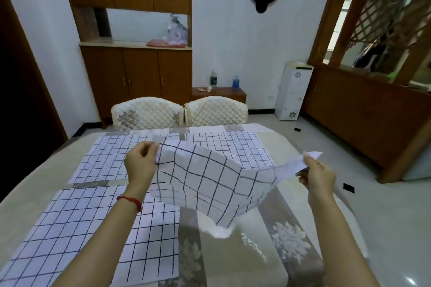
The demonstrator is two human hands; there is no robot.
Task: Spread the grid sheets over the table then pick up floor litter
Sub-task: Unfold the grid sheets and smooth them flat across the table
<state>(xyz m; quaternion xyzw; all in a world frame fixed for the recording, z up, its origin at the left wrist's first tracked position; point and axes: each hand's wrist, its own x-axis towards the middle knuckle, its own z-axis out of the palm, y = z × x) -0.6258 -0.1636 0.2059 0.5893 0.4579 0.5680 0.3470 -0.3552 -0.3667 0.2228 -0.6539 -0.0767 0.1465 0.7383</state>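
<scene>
A white sheet with a black grid (210, 179) hangs in the air above the right half of the table (275, 228), sagging in its middle. My left hand (140, 165) pinches its far left corner. My right hand (317, 177) pinches its right corner. Three more grid sheets lie flat on the table: one at the near left (98, 235), one at the far left (109, 156) and one at the far right (231, 144). Two small black scraps lie on the floor to the right, one near the table (349, 187) and one farther off (296, 129).
Two quilted cream chairs (179, 112) stand at the table's far side. A wooden cabinet (135, 72) lines the back wall, with a low shelf (219, 93) holding bottles. A white floor unit (292, 91) and a wooden partition (363, 109) stand to the right.
</scene>
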